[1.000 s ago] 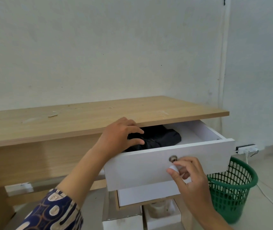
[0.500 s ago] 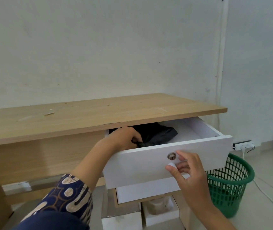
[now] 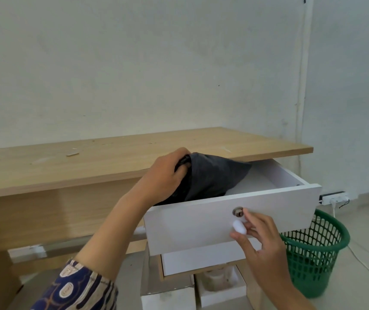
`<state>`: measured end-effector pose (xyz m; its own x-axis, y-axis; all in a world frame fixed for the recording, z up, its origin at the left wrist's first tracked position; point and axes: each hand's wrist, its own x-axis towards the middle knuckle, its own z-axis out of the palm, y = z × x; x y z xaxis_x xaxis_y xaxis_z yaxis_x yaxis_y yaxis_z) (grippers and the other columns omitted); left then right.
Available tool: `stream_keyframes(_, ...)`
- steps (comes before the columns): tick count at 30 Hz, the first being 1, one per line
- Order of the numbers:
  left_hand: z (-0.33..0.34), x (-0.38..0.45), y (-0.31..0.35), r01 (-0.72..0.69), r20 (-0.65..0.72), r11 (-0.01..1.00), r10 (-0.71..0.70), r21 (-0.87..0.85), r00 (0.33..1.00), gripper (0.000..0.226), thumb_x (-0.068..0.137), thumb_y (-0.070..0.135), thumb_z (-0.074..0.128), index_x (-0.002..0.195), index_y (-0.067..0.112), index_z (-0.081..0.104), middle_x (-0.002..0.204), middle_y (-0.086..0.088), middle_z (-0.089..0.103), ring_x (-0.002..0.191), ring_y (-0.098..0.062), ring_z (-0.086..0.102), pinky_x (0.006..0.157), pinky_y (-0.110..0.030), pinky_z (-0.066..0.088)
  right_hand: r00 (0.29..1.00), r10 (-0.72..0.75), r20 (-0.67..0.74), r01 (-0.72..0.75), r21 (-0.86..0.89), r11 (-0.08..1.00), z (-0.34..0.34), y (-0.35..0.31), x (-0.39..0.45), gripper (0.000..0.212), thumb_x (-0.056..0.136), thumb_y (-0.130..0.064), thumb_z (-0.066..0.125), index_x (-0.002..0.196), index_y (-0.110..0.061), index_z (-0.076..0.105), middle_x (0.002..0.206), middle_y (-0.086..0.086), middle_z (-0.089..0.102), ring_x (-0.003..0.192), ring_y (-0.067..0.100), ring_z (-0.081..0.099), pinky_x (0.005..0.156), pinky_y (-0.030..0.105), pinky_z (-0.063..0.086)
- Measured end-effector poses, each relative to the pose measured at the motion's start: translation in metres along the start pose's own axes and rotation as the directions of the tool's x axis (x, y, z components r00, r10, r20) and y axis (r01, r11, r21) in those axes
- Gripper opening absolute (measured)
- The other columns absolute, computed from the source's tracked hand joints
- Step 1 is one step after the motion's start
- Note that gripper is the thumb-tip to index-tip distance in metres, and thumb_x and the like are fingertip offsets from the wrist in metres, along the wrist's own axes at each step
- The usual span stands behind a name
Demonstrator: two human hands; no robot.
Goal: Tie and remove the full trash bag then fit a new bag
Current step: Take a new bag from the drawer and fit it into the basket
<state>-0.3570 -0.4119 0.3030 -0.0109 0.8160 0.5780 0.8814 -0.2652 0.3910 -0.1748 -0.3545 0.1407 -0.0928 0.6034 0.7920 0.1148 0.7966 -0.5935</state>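
Black plastic, the new bag (image 3: 210, 175) is bunched in the curled fingers of the left hand (image 3: 165, 175), half-lifted above the open white drawer (image 3: 192, 224). Right hand (image 3: 259, 238) fingers pinch the drawer's knob (image 3: 239, 227); a green bin (image 3: 313, 249) stands beside.

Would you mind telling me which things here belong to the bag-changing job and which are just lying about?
Part of the job:
- black trash bag, gripped by the left hand
- open white drawer, its knob pinched by the right hand
- green mesh waste basket

Just lying about:
- scrap on the wooden desk
- power strip
- white boxes on the floor
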Motion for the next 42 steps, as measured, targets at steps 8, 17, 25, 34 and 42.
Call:
stream_keyframes(8, -0.015, -0.007, 0.009, -0.103, -0.023, 0.988, 0.102, -0.116, 0.995, 0.032, 0.093, 0.009, 0.045, 0.112, 0.034, 0.05, 0.098, 0.013, 0.061, 0.083, -0.003, 0.058, 0.073, -0.002, 0.041, 1.0, -0.03, -0.002, 0.03, 0.001, 1.0, 0.0, 0.001, 0.001, 0.054, 0.078, -0.064, 0.048, 0.118, -0.029, 0.05, 0.11, -0.038, 0.045, 0.095, -0.008, 0.055, 0.08, 0.002, 0.045)
stream_keyframes(17, -0.008, -0.034, 0.016, -0.094, 0.309, 0.984, 0.138, -0.153, 0.941, 0.047, 0.065, 0.055, 0.044, 0.113, 0.057, 0.042, 0.12, 0.017, 0.056, 0.108, 0.001, 0.05, 0.091, -0.02, 0.042, 1.0, -0.031, -0.001, 0.031, 0.009, 0.999, -0.001, -0.006, 0.002, 0.058, 0.079, -0.063, 0.046, 0.113, -0.016, 0.053, 0.105, -0.025, 0.05, 0.094, -0.012, 0.053, 0.077, -0.001, 0.043)
stream_keyframes(25, 0.004, -0.029, 0.004, -0.197, 0.08, 0.98, 0.195, 0.021, 0.978, 0.044, 0.074, 0.023, 0.074, 0.116, 0.022, 0.058, 0.102, 0.014, 0.061, 0.097, -0.004, 0.06, 0.08, -0.004, 0.041, 1.0, -0.02, 0.015, 0.02, 0.022, 1.0, -0.003, -0.006, 0.001, 0.056, 0.073, -0.051, 0.058, 0.113, -0.012, 0.056, 0.1, -0.026, 0.052, 0.091, -0.016, 0.053, 0.075, -0.002, 0.042)
stream_keyframes(34, -0.059, 0.014, 0.016, -0.265, -0.45, 0.961, 0.274, 0.084, 0.85, 0.026, 0.076, 0.009, 0.072, 0.101, 0.007, 0.065, 0.089, 0.01, 0.06, 0.076, 0.017, 0.052, 0.071, 0.005, 0.036, 0.996, 0.074, 0.041, -0.075, 0.037, 0.997, 0.009, 0.005, 0.022, 0.047, 0.071, -0.007, 0.075, 0.113, -0.017, 0.056, 0.091, -0.023, 0.06, 0.09, -0.007, 0.055, 0.076, 0.002, 0.044)
stream_keyframes(42, -0.083, 0.05, 0.005, -0.187, -0.653, 0.946, 0.319, 0.266, 0.687, 0.029, 0.077, 0.002, 0.06, 0.105, 0.007, 0.064, 0.095, -0.006, 0.069, 0.086, -0.013, 0.059, 0.073, -0.015, 0.04, 0.997, 0.052, 0.053, -0.053, 0.012, 0.999, 0.024, 0.014, 0.051, 0.045, 0.072, -0.004, 0.073, 0.113, -0.013, 0.057, 0.09, -0.014, 0.056, 0.088, -0.014, 0.053, 0.072, -0.002, 0.042)
